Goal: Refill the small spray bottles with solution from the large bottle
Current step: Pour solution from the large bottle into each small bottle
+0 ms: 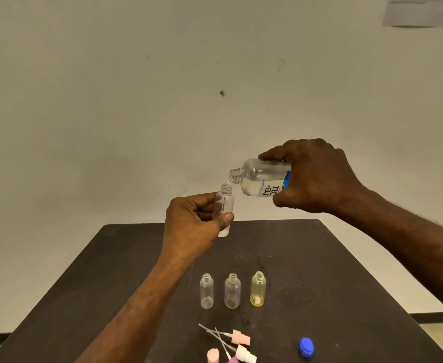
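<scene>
My right hand (pixel 317 176) grips the large clear bottle (pixel 259 179) with a blue and white label, tipped on its side with its open mouth pointing left and down. A thin stream of clear liquid runs from it into a small clear spray bottle (pixel 225 203), held upright by my left hand (pixel 194 224) between thumb and fingers above the table's far edge. A little liquid sits at the small bottle's bottom. Three more open small bottles stand in a row on the dark table (pixel 333 271): a clear one (pixel 206 291), a purplish one (pixel 232 291) and a yellow one (pixel 258 289).
Near the table's front edge lie several spray heads with dip tubes (pixel 237 343), a pink cap (pixel 213 356) and a blue cap (pixel 306 347). A plain wall stands behind the table, with a paper sheet (pixel 416 10) at the top right.
</scene>
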